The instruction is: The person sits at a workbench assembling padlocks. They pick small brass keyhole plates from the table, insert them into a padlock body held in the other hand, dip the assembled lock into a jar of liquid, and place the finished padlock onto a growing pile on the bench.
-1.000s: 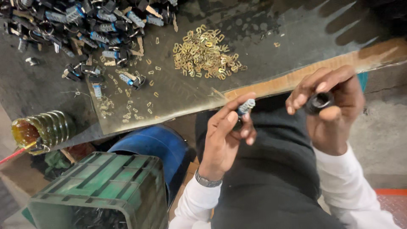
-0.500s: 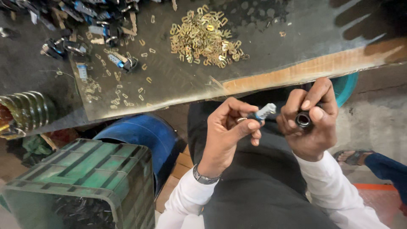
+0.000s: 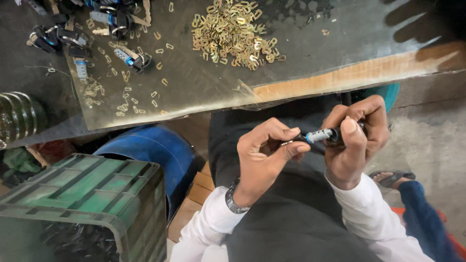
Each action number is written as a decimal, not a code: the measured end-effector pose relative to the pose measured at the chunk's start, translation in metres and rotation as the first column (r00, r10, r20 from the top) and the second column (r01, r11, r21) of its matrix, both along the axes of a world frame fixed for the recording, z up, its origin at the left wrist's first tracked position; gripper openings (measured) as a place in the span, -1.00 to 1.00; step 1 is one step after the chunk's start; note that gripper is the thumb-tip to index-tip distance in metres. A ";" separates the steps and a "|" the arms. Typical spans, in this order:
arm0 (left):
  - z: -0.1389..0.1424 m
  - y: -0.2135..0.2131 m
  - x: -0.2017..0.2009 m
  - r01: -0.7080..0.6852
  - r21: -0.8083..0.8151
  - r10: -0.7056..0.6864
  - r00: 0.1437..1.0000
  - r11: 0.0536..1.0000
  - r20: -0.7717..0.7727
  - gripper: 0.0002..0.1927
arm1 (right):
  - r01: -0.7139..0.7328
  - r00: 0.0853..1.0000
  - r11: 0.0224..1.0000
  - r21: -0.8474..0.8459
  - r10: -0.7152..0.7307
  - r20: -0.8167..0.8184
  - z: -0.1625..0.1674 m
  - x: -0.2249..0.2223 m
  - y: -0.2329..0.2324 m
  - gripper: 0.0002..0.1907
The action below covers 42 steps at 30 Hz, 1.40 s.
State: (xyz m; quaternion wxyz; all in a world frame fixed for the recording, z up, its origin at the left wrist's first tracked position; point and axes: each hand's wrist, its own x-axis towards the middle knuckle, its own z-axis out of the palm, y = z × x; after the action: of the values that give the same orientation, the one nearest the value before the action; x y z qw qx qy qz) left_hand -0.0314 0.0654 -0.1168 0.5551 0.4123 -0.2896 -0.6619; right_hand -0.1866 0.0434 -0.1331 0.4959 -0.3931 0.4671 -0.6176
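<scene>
Risk: the small cylindrical part (image 3: 320, 135) could slip and drop onto the lap below, since it is pinched only at its ends by fingertips; the thin metal piece at its left tip looks easy to lose.
Risk, second: a skewed push between the two hands might jam or bend that tip; this is a judgement, as the joint itself is too small to make out.
Cylindrical part: silver body with a blue band, lying roughly level at centre right of the frame, bridging both hands.
Left hand (image 3: 264, 155): closed, thumb and forefinger pinching the part's left end.
Right hand (image 3: 357, 140): closed in a fist-like grip around the part's dark right end, thumb on top.
Bench (image 3: 310, 73): upper half of the frame, under a clear sheet, well apart from the hands.
Brass clips (image 3: 233, 34): heaped at upper centre, strays scattered leftward.
Dark assemblies (image 3: 92, 24): piled at upper left.
Green crate (image 3: 82, 194): lower left.
Blue drum (image 3: 150, 150): just beside the crate.
</scene>
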 end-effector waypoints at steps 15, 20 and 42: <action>-0.004 0.000 -0.007 0.474 -0.382 0.012 0.615 0.793 0.789 -0.79 | -0.129 0.640 0.848 0.514 0.467 -0.610 0.011 -0.042 0.009 -0.79; 0.000 -0.018 -0.024 0.675 -0.471 0.160 0.471 0.568 0.867 -0.65 | -0.093 0.901 0.716 0.692 0.357 -0.247 0.002 -0.077 0.013 -0.83; 0.047 -0.086 0.116 0.028 -0.425 0.424 0.027 0.905 0.905 -0.70 | -0.264 0.768 0.938 0.224 0.345 -0.539 -0.009 -0.067 0.009 -0.82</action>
State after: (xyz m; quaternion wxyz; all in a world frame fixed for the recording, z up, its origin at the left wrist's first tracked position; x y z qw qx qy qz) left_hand 0.0849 -0.0203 -0.0697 0.3515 0.6887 -0.6319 -0.0532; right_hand -0.2538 0.0524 -0.1416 0.4521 -0.5956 0.5645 -0.3495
